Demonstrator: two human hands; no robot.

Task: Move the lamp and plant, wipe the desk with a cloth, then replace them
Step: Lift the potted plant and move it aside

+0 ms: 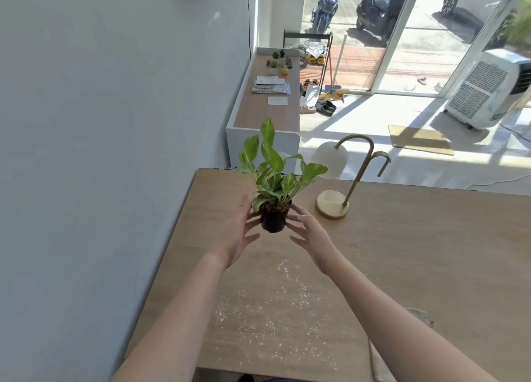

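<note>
Grip: both hands cup the small black pot (273, 219) from opposite sides, so the plant (274, 169) stays upright and no soil tips out.
Left hand: the left hand (240, 232) presses its thumb and fingertips against the pot's left wall, palm turned inward, fingers spread.
Right hand: the right hand (309, 232) meets the pot's right wall with its fingertips; how firmly it bears on the pot I cannot tell.
Plant: it appears to be held just above the counter (416, 252), near the far left corner by the wall; whether the pot's base touches the wood is unclear.
Lamp: the lamp (342, 180) stands on its round base just to the right of the plant, its white globe shade hanging out past the counter's far edge.
Counter: white flecks and smears lie scattered over the near middle, probably what the wiping is meant to clear.
Cloth: a beige cloth (382, 361) lies at the near right edge, partly hidden behind the right forearm, within easy reach.
Stage: judged from the unwiped specks, the plant is likely being carried off to free the surface.
</note>
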